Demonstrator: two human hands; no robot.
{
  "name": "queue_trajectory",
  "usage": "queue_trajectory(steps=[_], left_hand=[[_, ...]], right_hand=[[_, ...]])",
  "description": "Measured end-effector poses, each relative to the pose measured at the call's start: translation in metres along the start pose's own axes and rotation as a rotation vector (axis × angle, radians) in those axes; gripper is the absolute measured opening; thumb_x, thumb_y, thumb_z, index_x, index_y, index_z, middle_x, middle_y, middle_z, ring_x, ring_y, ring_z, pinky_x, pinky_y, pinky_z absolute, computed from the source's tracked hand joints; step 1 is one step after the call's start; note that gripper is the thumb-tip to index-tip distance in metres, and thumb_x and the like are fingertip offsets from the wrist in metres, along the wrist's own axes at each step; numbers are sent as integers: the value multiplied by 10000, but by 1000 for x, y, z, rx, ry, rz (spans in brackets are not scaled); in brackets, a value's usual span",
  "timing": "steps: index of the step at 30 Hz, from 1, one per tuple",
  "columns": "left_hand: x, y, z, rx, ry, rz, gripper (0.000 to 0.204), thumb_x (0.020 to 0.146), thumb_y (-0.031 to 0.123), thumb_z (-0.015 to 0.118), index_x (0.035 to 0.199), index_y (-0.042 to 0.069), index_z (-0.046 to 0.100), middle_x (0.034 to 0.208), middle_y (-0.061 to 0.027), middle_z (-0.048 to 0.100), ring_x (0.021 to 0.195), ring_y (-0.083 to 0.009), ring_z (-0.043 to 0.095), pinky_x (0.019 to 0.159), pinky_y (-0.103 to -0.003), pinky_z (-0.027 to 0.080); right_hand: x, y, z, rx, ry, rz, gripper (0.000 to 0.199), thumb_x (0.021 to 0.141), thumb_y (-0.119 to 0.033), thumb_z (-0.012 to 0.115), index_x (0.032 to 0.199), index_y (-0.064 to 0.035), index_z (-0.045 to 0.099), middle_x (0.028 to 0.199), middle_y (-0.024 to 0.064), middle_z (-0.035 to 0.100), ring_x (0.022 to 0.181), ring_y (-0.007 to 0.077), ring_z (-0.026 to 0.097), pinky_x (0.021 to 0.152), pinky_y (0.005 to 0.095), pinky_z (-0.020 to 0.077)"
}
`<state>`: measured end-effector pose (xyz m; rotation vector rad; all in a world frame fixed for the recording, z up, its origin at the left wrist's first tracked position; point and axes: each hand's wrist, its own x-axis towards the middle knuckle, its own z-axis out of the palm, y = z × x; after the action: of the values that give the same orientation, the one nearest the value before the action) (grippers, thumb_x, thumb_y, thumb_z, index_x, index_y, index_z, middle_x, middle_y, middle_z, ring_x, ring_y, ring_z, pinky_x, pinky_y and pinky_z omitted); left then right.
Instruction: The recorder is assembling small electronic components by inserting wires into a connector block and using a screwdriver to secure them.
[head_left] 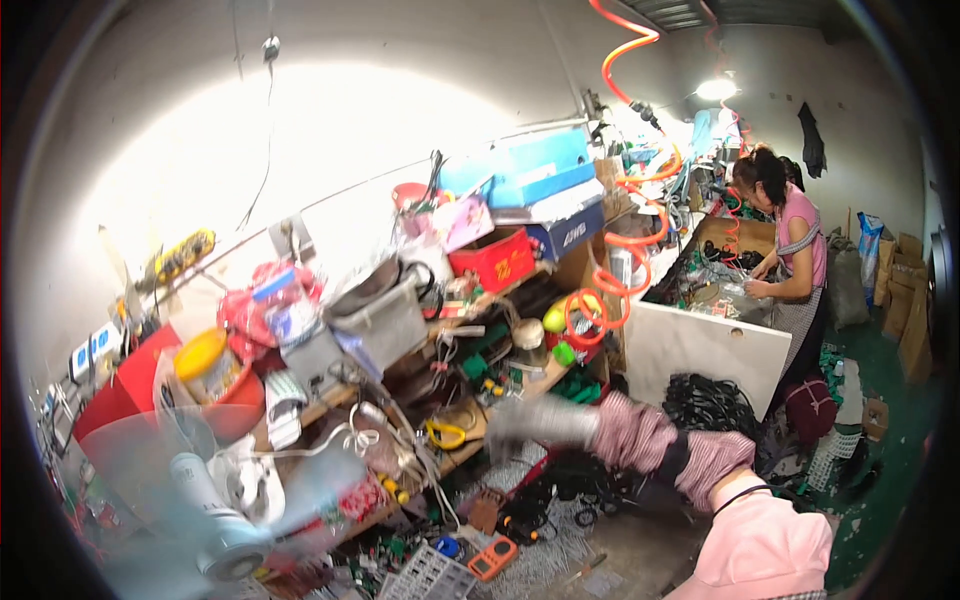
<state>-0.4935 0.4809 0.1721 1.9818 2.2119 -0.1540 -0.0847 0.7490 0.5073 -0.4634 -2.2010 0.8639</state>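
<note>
My right arm, in a pink sleeve (765, 545) and a striped cuff cover (640, 435), reaches from the lower right across the bench. At its end my right hand (535, 422), in what looks like a grey glove, is smeared by motion. Its fingers cannot be made out, nor whether they hold anything. It is nearest the shelf edge, beside a yellow loop-shaped thing (445, 433) and a beige cup-like container (528, 342). Below it, silver wire-like pieces (560, 540) and an orange multimeter (492, 558) lie on the bench. My left hand is out of view.
A desk fan (225, 535) stands at the lower left. Bins, a red box (495, 258) and a blue box (530, 165) crowd the shelf. An orange coiled hose (650, 230) hangs down. Another person (795, 240) works at the far right, beyond a white panel (705, 350).
</note>
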Motion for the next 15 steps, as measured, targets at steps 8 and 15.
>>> queue_trajectory(steps=[8, 15], left_hand=[[75, 65, -36, -42, 128, 57, 385, 984, 344, 611, 1259, 82, 666, 1259, -218, 640, 1164, -391, 601, 1026, -446, 475], [109, 132, -24, -195, 221, -79, 390, 985, 338, 613, 1271, 76, 656, 1284, -213, 627, 1189, -389, 586, 1040, -445, 463]], right_hand=[[152, -68, -345, -1054, 1139, 112, 291, 942, -306, 604, 1156, -115, 657, 1221, 170, 634, 1091, 286, 647, 943, 440, 519], [178, -22, -457, -1188, 888, 820, 452, 957, -392, 577, 1346, -166, 623, 1402, 168, 574, 1346, 345, 514, 1127, 464, 426]])
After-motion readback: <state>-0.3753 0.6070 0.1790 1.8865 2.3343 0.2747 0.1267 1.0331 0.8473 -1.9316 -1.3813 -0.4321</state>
